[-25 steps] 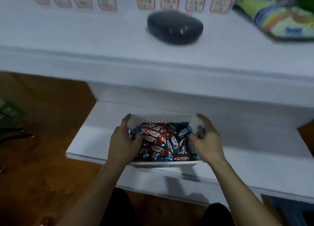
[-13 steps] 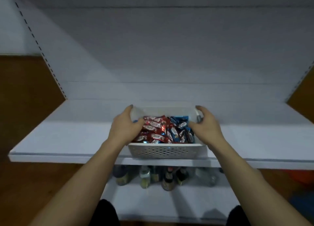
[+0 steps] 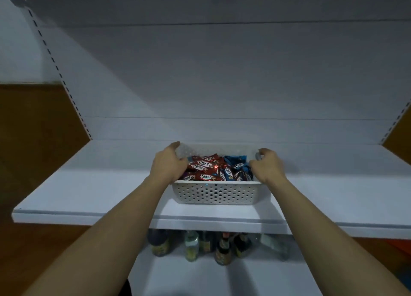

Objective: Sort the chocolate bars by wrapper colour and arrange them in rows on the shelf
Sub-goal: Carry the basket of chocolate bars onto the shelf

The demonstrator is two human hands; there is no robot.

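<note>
A white perforated basket (image 3: 214, 193) sits on the white shelf (image 3: 89, 193), near its middle. It is full of chocolate bars: red-wrapped ones (image 3: 203, 167) fill the left part and blue-wrapped ones (image 3: 235, 165) the right. My left hand (image 3: 169, 164) grips the basket's left rim, thumb inside against the red bars. My right hand (image 3: 266, 165) grips the right rim with curled fingers. Both forearms reach in from the bottom of the view.
The shelf's white back panel (image 3: 222, 84) rises behind the basket. On the lower shelf (image 3: 200, 278) under the front edge stand several bottles (image 3: 222, 249). Brown wood flooring (image 3: 40, 126) shows at the left and right of the unit.
The view swung from a lower shelf up to this one. The basket, held in both hands, went further back onto the shelf, and its front wall now stands behind the shelf edge.
</note>
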